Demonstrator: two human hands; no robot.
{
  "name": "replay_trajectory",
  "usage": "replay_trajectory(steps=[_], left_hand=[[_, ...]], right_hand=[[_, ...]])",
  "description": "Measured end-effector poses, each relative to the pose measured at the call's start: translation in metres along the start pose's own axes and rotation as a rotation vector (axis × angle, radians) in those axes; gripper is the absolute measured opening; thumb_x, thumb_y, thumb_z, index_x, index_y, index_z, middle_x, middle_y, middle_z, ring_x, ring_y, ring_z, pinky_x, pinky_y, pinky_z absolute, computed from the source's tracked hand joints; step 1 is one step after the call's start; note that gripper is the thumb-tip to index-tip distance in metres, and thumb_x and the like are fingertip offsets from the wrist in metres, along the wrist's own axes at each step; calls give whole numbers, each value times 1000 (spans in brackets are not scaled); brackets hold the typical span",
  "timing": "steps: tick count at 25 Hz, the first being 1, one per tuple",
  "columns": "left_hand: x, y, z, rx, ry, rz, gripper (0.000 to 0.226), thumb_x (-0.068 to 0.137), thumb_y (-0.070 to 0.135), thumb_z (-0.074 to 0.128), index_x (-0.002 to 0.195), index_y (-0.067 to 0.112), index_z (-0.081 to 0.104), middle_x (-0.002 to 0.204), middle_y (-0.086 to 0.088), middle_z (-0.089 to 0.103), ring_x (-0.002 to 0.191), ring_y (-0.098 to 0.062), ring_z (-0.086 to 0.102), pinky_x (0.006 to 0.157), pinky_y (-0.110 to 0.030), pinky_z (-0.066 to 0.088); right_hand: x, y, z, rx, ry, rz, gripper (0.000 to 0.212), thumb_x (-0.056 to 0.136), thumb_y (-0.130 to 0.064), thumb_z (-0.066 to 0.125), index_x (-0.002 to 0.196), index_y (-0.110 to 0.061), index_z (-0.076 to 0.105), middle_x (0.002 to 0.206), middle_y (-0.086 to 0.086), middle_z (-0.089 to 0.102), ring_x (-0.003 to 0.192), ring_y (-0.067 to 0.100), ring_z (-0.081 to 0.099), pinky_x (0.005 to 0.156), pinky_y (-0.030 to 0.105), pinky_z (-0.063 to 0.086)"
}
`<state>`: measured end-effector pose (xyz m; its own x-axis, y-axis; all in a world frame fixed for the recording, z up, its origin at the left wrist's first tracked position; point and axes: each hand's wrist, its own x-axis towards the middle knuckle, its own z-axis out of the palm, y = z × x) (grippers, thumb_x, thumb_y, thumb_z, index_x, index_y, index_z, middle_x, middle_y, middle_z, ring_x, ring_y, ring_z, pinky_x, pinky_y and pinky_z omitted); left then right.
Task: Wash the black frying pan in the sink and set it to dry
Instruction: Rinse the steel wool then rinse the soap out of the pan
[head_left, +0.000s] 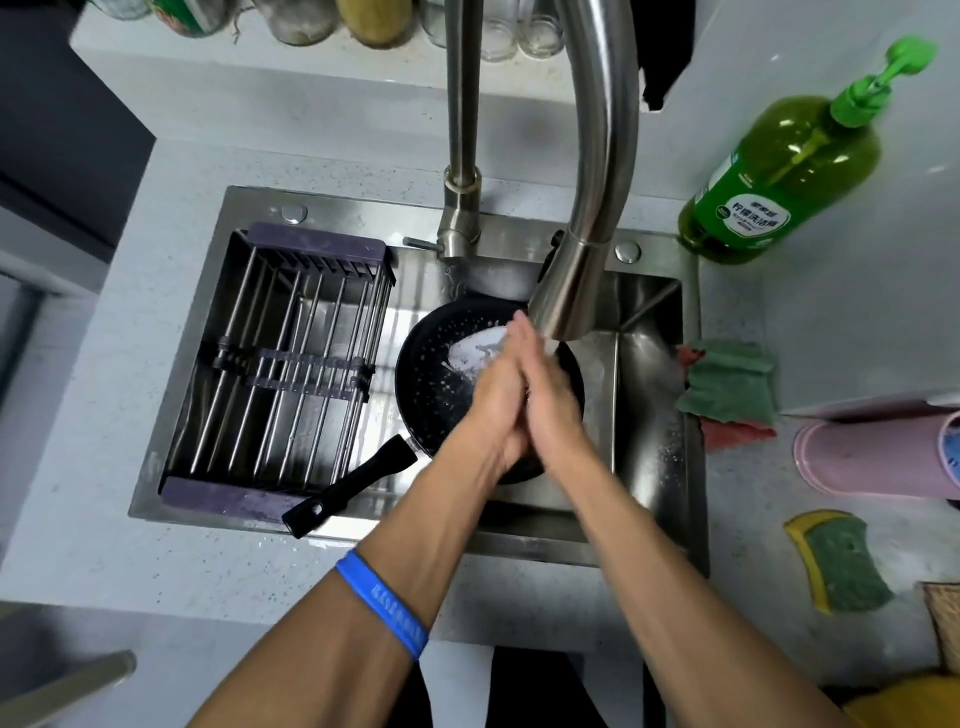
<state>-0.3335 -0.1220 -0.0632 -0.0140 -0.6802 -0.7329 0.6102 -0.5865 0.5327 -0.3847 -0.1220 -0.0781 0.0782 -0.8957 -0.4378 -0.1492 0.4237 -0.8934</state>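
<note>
Pan sat in sink under faucet, wet and sudsy. Left hand and right hand pressed palm-to-palm above it, holding nothing. Likely slippery, rigid; grab by handle.

Frying pan: black, flecked white with suds. Sink: brushed steel grey. Drying rack: silver bars, dull purple end pieces. Faucet: matte silver. Soap bottle: translucent olive green, bright green pump, green-and-white label. Sponge: green face, yellow edge. Cloths: green over red. Wristband: blue. Cup: pale pink. Countertop: speckled light grey.
</note>
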Motion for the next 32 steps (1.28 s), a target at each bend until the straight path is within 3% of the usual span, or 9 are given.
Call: replay_trajectory(steps=[8,9,10,11,14,18,26,29,32], left_hand=[[-3,4,-10,-15,179,11,60,103,42,36,139,-6,43,131,-25,55,128,-34,49,111,-36,35],[1,-4,-12,-301,-28,-45,68,104,45,28,146,-8,26,148,-25,37,140,-34,32,118,-37,22],[-1,-3,-17,-533,145,-236,68,105,44,25,147,-9,20,154,-22,27,144,-33,25,120,-38,15],[9,-9,-20,-241,324,-64,63,105,41,29,146,-6,31,152,-19,35,141,-32,34,120,-38,22],[5,-10,-18,-250,67,-82,41,102,32,41,130,7,59,122,-11,66,97,-19,68,83,-30,55],[13,-10,-18,-193,48,-7,23,95,18,54,115,12,64,97,-10,68,72,-19,64,57,-27,52],[15,7,18,613,194,336,15,93,19,53,83,10,60,77,-2,61,76,-24,61,61,-27,48],[27,9,9,1021,225,443,24,88,31,46,90,10,55,91,-8,55,92,-29,53,79,-41,48],[25,8,8,997,88,452,34,85,43,43,93,14,59,88,-12,63,88,-29,63,88,-48,53]], right_hand=[[-1,3,-4,-101,7,35,59,98,-60,30,143,-28,50,150,1,49,139,15,44,117,35,36],[-3,8,-4,-185,-52,6,61,100,-58,28,152,-29,39,159,-4,36,146,10,32,123,36,26],[-9,7,-3,-273,-153,-59,58,105,-52,25,157,-26,29,161,-11,22,147,3,20,125,29,15],[-9,14,-4,-295,-195,-98,56,108,-45,25,158,-21,27,158,-15,20,145,-1,16,125,23,11],[-1,9,-14,-57,-49,48,48,101,-53,43,135,-24,59,143,-4,54,129,4,49,112,25,37],[3,-4,-34,391,87,230,29,99,-40,50,104,-20,70,101,-1,75,92,10,68,80,30,50],[4,-17,-31,710,84,497,34,101,-37,51,106,-11,73,99,9,77,87,21,75,71,37,61],[9,-17,-17,736,151,473,41,97,-34,55,117,-2,71,111,18,74,103,31,73,95,47,57],[16,-17,-16,869,159,476,48,88,-33,63,123,-2,69,125,19,69,116,34,67,106,48,50]])
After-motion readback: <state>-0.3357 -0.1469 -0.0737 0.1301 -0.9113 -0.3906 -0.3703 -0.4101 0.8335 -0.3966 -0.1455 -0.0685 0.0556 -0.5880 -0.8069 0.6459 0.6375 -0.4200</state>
